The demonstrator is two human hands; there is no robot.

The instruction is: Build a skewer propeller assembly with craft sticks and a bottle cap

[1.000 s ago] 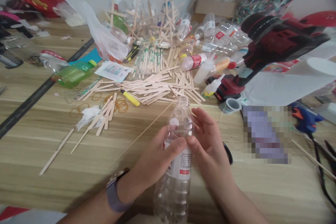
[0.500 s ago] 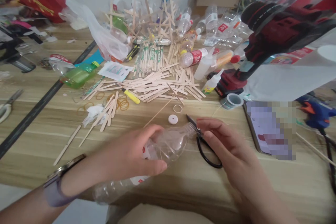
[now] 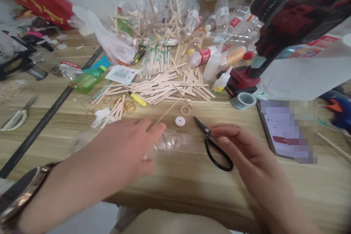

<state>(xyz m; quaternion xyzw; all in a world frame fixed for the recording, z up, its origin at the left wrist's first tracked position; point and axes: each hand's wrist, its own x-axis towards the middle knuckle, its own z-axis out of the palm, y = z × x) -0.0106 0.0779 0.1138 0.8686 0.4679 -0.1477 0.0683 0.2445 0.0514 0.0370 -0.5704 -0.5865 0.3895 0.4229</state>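
In the head view my left hand is closed over a clear plastic bottle that lies on its side with its neck towards the right. The hand and bottle are blurred by motion. My right hand has thumb and fingers pinched together; whatever they may hold is hidden. Its fingertips are beside the pivot of the black-handled scissors, which lie on the table. Beyond the bottle neck lie a small white disc with a centre hole and a thin ring. A thin wooden stick lies near the left fingers.
Wooden craft sticks are heaped across the middle, with a yellow-handled cutter in front. A phone, a roll of tape, a glue bottle and a red power tool stand or lie rightward. A black bar crosses the left.
My left hand has carried the bottle leftward, and its neck has come away from my right fingers. My right hand has shifted slightly to the right. The scissors remain on the table.
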